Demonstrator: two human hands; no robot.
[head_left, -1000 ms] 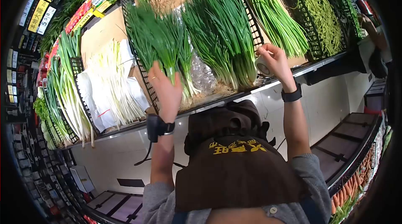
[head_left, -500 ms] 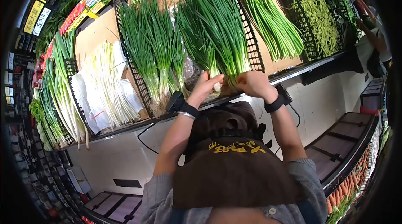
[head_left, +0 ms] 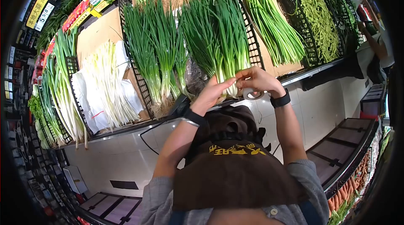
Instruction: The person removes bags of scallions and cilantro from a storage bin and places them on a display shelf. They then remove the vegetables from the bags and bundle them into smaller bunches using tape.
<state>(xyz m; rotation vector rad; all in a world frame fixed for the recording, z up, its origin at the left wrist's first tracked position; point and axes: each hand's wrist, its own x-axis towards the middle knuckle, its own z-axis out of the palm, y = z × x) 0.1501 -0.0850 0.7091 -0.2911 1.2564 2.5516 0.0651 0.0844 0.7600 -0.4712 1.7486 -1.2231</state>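
Note:
A thick bunch of green onions point(head_left: 219, 35) lies in the black crate, green tops away from me and white ends near the front edge. My left hand point(head_left: 214, 92) is closed round the white ends from the left. Beside it, my right hand point(head_left: 259, 81) is closed at the same stems, with a roll of tape point(head_left: 253, 94) in its fingers. Both hands nearly touch. More green onions point(head_left: 155, 56) lie to the left, their roots at the front edge.
White-stemmed shoots point(head_left: 107, 86) rest on paper at the left. To the right are long green stalks point(head_left: 277, 35) with blue bands and a crate of green pods point(head_left: 320, 27). A person's arm point(head_left: 372, 35) shows at the far right.
The right-hand green onions have been drawn together into one bunch. My right hand has turned, and the tape roll now shows in it. My left hand has moved slightly right.

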